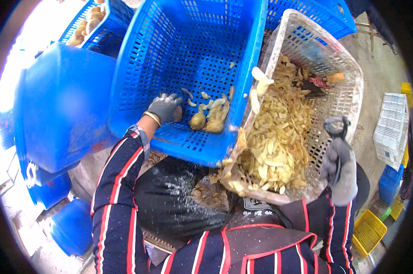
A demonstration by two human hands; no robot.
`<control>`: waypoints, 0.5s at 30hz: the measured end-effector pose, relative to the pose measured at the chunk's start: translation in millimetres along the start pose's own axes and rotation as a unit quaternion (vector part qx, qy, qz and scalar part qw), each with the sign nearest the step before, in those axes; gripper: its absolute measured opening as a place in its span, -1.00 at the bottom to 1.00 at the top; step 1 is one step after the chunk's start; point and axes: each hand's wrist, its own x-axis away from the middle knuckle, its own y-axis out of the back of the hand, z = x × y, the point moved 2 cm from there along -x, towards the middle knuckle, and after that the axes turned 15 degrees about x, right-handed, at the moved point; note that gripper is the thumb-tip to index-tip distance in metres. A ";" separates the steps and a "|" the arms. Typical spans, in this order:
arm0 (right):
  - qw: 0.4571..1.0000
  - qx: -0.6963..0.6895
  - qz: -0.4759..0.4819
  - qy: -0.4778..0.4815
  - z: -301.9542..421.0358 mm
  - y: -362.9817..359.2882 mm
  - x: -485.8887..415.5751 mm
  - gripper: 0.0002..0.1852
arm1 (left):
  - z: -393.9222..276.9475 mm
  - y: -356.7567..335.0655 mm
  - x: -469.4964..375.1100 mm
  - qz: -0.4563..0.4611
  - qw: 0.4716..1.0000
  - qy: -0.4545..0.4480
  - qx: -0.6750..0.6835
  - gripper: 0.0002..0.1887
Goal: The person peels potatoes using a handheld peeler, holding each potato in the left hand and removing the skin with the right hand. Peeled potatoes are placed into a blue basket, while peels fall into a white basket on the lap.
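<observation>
My left hand [163, 107], in a grey glove, reaches into the large blue plastic crate [184, 156] and touches a brownish root vegetable [178, 114], mostly hidden by the fingers. To its right in the crate lie a root vegetable, possibly a potato [197, 121], and some pale peelings [217, 104]. My right hand [337, 164], also gloved, is closed around a tool with a round metal head [336, 126], perhaps a peeler, over the right edge of a dirty white basket [358, 82]. A heap of peelings [276, 150] lies in that basket.
A wooden-handled blade [333, 77] rests on the peelings. A blue barrel [59, 106] stands at left, with a blue crate of tubers [90, 22] behind it. White crates [392, 130] and a yellow basket [369, 233] are on the floor at right.
</observation>
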 end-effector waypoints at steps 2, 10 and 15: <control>1.000 0.019 0.018 -0.008 5.0 -1.3 1.2 -0.52 | 19.4 -20.5 -15.2 0.080 0.994 0.023 -0.072 -0.43; 0.990 -0.003 -0.045 -0.131 25.1 -6.2 1.1 -0.78 | 77.4 -72.7 -46.6 0.031 0.993 0.023 0.115 -0.27; 0.996 0.001 0.008 -0.090 27.8 1.1 12.6 -0.84 | 16.8 -5.2 -67.2 -0.148 0.952 0.068 0.258 -0.29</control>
